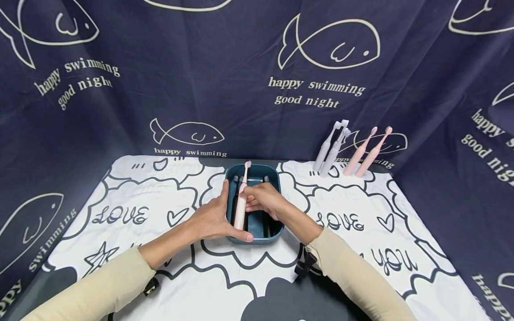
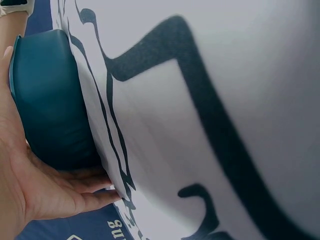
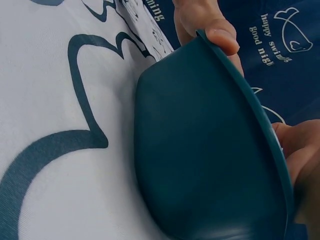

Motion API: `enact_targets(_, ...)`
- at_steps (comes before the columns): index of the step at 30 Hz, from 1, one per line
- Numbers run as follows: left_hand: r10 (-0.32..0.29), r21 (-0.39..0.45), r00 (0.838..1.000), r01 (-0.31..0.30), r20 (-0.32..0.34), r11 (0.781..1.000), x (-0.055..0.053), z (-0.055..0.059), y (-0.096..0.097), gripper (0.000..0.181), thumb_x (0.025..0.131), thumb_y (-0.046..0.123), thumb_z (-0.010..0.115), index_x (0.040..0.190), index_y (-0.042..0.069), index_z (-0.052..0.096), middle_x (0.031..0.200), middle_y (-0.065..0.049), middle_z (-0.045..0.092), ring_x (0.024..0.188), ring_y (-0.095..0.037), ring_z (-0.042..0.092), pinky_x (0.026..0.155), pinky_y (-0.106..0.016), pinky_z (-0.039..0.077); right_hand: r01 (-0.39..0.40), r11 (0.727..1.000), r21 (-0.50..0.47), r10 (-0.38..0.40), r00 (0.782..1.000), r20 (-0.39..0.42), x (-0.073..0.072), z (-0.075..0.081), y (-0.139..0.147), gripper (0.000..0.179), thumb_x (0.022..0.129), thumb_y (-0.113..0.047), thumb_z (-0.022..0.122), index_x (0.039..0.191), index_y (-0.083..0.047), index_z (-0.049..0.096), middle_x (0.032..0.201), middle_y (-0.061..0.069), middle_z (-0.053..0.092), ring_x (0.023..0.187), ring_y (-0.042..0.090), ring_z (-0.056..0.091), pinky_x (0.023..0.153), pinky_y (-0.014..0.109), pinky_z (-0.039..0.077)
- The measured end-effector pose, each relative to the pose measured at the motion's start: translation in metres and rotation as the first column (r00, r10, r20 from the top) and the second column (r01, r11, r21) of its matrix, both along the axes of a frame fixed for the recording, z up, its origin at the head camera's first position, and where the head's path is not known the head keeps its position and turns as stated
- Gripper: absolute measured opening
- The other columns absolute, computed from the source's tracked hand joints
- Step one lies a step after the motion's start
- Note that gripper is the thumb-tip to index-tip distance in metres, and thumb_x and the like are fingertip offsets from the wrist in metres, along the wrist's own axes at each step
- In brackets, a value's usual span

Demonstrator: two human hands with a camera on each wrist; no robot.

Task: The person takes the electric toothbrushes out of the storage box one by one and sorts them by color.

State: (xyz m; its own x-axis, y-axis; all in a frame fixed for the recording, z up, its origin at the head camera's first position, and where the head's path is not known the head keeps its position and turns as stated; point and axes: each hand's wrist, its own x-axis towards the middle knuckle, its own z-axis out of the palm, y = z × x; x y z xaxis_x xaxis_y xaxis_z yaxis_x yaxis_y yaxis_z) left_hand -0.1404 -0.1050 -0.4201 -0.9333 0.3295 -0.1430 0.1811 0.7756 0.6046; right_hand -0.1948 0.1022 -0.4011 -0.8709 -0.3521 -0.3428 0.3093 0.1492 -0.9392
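Note:
A dark teal bin (image 1: 263,241) sits on the patterned cloth in front of me. My left hand (image 1: 210,218) grips its near left corner, the thumb over the front rim and the fingers along the side wall (image 2: 47,100). In my right hand (image 1: 263,198) I pinch a pink electric toothbrush (image 1: 240,213), brush head pointing away from me, over the bin's left part. Black toothbrushes (image 1: 235,200) lie inside, on the left beside the pink one and on the right (image 1: 267,223). The right wrist view shows mostly the bin's outer wall (image 3: 200,140), with the right hand partly hidden behind the rim.
At the back right, several pale lilac toothbrushes (image 1: 322,156) and two pink toothbrushes (image 1: 370,155) stand upright near the cloth backdrop (image 1: 249,89). The table (image 1: 152,240) has a white cloth with black drawings. Dark straps (image 1: 305,264) hang at both wrists.

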Motion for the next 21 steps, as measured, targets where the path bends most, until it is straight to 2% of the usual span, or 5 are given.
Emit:
enact_targets(12,0.0,0.0,1.0,0.0,-0.005,1.0,0.0003,-0.0005,0.0001,0.181,0.06,0.09,0.094,0.18,0.008,-0.014,0.167,-0.032,0.054,0.141,-0.038,0.067,0.108,-0.054,0.06,0.016,0.997,-0.08,-0.012,0.999,0.04,0.0047,0.0037,0.0028,0.013,0.1,-0.01,0.067,0.106,0.0,0.073,0.084,0.002,0.07,0.077,0.012,0.072,0.083,0.028,0.068)
enact_targets(21,0.002,0.002,1.0,-0.002,0.004,1.0,-0.0002,-0.0017,0.0002,0.181,0.06,0.091,0.094,0.18,0.01,-0.016,0.17,-0.032,0.05,0.145,-0.039,0.065,0.113,-0.055,0.058,0.003,0.994,-0.11,-0.001,1.0,0.024,0.0082,0.006,0.0083,0.015,0.1,-0.009,0.067,0.109,0.001,0.071,0.088,0.003,0.07,0.081,0.014,0.07,0.081,0.025,0.066)
